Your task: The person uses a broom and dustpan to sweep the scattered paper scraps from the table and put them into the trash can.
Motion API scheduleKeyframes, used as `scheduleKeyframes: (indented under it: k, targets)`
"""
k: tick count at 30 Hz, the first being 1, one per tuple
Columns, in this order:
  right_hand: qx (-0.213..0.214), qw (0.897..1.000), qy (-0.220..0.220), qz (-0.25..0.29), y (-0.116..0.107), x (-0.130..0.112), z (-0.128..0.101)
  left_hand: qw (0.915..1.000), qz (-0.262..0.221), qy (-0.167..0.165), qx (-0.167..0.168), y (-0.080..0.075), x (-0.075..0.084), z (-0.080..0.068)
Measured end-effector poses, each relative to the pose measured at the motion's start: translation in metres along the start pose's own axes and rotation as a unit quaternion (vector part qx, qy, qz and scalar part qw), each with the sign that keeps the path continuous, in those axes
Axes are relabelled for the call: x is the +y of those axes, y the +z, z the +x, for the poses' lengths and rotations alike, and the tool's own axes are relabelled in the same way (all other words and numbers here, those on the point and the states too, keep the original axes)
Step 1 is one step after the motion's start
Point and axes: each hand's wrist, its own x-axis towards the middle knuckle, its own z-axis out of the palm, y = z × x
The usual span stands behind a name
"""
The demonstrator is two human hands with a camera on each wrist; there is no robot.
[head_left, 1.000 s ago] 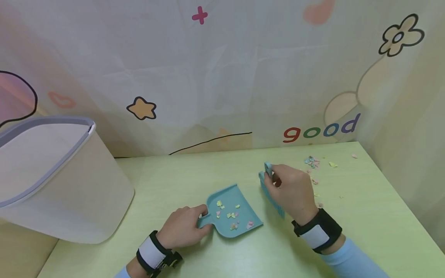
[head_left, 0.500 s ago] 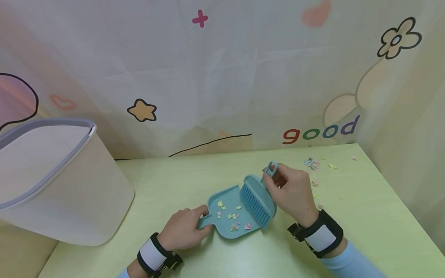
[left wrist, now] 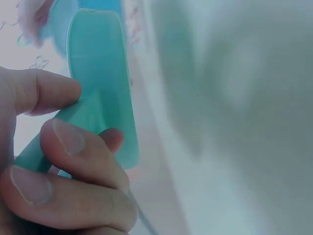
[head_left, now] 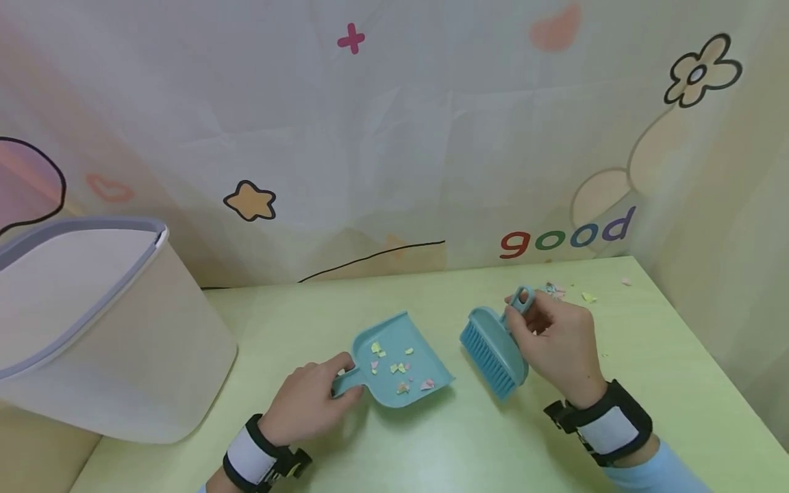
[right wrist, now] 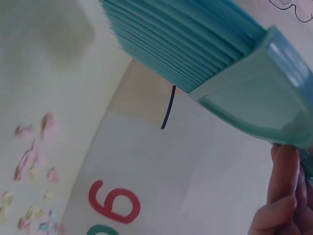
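Note:
My left hand (head_left: pixel 308 404) grips the handle of a small teal dustpan (head_left: pixel 401 366) that holds several coloured paper scraps; the left wrist view shows my fingers (left wrist: pixel 73 147) curled round that handle. My right hand (head_left: pixel 555 339) pinches the looped handle of a teal hand brush (head_left: pixel 493 346), lifted just right of the pan with its bristles (right wrist: pixel 186 44) facing left and down. More paper scraps (head_left: pixel 557 291) lie on the green table (head_left: pixel 431 452) behind my right hand, and they also show in the right wrist view (right wrist: pixel 34 156).
A large white bin with a grey rim (head_left: pixel 80 322) stands at the table's left edge. A patterned curtain (head_left: pixel 394 137) with "good" printed on it hangs along the back and right sides.
The brush has lifted off the dustpan and swung away to the right. My left hand has drawn the pan slightly left and back.

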Motion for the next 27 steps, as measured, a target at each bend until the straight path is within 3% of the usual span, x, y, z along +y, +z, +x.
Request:
scheduleKeyframes:
  k: [4,8,13,17,23,27]
  targets:
    - [0.008,1.000,0.016,0.003,-0.018,0.007,-0.011,0.9985,-0.002,0.013,0.053,-0.028,-0.002,-0.009]
    - [0.007,1.000,0.029,0.002,-0.033,0.010,-0.025,0.9913,0.027,0.029,0.125,-0.060,-0.002,-0.023]
    - [-0.007,0.999,0.037,-0.008,-0.044,0.013,-0.038,0.9748,0.068,0.032,0.210,-0.104,0.003,-0.044]
    - [-0.017,0.999,0.032,-0.028,-0.048,0.015,-0.044,0.9559,0.089,0.036,0.278,-0.138,0.004,-0.060]
    - [-0.025,0.998,0.002,-0.059,-0.055,0.019,-0.046,0.9284,0.132,0.005,0.347,-0.184,-0.001,-0.077]
    - [-0.027,0.996,-0.018,-0.079,-0.059,0.024,-0.049,0.9163,0.133,-0.046,0.375,-0.209,-0.012,-0.082]
